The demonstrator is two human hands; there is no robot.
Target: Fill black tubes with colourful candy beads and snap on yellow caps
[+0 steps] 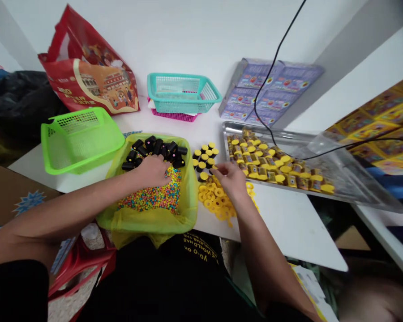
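My left hand (154, 171) is closed, with its fingers curled down at small multicoloured candy balls (154, 192); what is in the fingers is hidden. The balls fill a basket lined with a yellow plastic bag (144, 223). Several small black containers (157, 146) lie heaped at its far side, just beyond that hand. To the right, my right hand (230, 176) pinches a small black container with a yellow cap (212, 170), partly covered by the fingers. It is beside a group of upright yellow-capped containers (204, 157). Loose yellow rings (215, 199) lie below this hand.
A metal tray (309, 197) of yellow-capped pieces (268, 163) stands at right, with a black cable (255, 105) across it. Around the back are a green basket (83, 154), teal basket (184, 100), red bag (90, 80) and purple boxes (265, 91).
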